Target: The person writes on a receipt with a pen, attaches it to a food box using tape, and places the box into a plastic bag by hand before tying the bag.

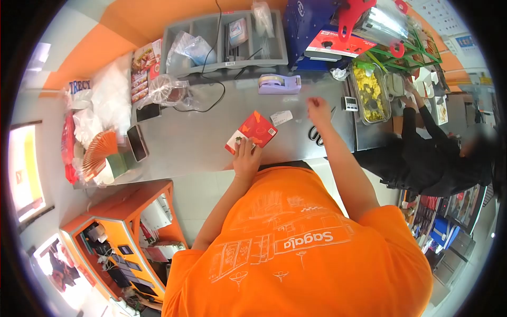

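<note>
A red cardboard box with orange shapes and a white patch lies on the metal counter in front of me. My left hand grips its near edge, fingers over the white patch. To the right, my right hand is raised over the counter with its fingers curled together; whatever they hold, if anything, is too small to make out. Just beyond that hand stands a lilac tape dispenser. Black-handled scissors lie partly under my right forearm. A small printed white label sits between the box and my right hand.
A grey divided tray with plastic packets stands at the back, a blue-and-red machine beside it. A phone and orange paper fan lie left. Right are a timer, a food tub and a person in black.
</note>
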Motion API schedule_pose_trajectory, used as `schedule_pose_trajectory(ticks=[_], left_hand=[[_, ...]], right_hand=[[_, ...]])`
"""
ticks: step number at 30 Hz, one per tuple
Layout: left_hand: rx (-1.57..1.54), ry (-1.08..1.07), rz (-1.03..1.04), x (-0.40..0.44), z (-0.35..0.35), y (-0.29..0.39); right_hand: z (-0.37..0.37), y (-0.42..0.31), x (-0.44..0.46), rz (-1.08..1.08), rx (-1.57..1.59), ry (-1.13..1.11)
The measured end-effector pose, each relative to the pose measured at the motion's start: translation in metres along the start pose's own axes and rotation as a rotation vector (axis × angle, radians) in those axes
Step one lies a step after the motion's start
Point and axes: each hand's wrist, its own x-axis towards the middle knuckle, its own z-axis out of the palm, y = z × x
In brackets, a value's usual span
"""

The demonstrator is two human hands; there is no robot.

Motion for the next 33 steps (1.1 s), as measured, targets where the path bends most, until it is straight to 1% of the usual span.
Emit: schedule_pose_trajectory(ticks=[2,5,6,8,9,12,14,15,17,20,23,26,33], left_hand=[[-0.077,0.009,0.025,0.001,-0.003,-0.011],[-0.105,-0.032,0.06,0.002,-0.021,-0.029],[-0.104,-0.056,0.074,0.003,-0.027,-0.032],[-0.133,-0.104,0.031,0.008,-0.049,-0.03],[-0.151,-0.126,0.011,0.017,-0.059,-0.027],[-0.301,-0.277,-0.138,0.056,-0.076,0.0],[-0.285,-0.426,-0.413,0.098,-0.062,0.037],[-0.278,-0.496,-0.554,0.118,-0.047,0.052],[-0.145,-0.561,-0.586,0.143,-0.006,0.067],[-0.069,-0.546,-0.545,0.154,0.045,0.07],[-0.063,-0.632,-0.588,0.166,0.046,0.074],[0.017,-0.607,-0.701,0.159,0.069,0.067],[-0.047,-0.624,-0.855,0.167,0.059,0.08]], right_hand=[[-0.003,-0.009,0.048,-0.158,0.073,-0.057],[-0.016,-0.07,0.063,-0.624,-0.127,-0.132],[-0.012,-0.07,0.074,-0.663,-0.234,-0.19],[-0.001,-0.064,0.098,-0.734,-0.456,-0.302],[0.002,-0.065,0.107,-0.723,-0.484,-0.373],[0.006,-0.072,0.131,-0.662,-0.549,-0.592],[0.006,-0.08,0.141,-0.604,-0.56,-0.764],[0.005,-0.08,0.142,-0.594,-0.53,-0.788],[0.0,-0.082,0.149,-0.579,-0.478,-0.83],[-0.005,-0.079,0.159,-0.39,-0.293,-0.916],[-0.027,-0.085,0.156,-0.181,-0.209,-0.993],[-0.046,-0.08,0.153,-0.318,-0.327,-0.912],[-0.047,-0.051,0.156,-0.255,-0.308,-0.893]])
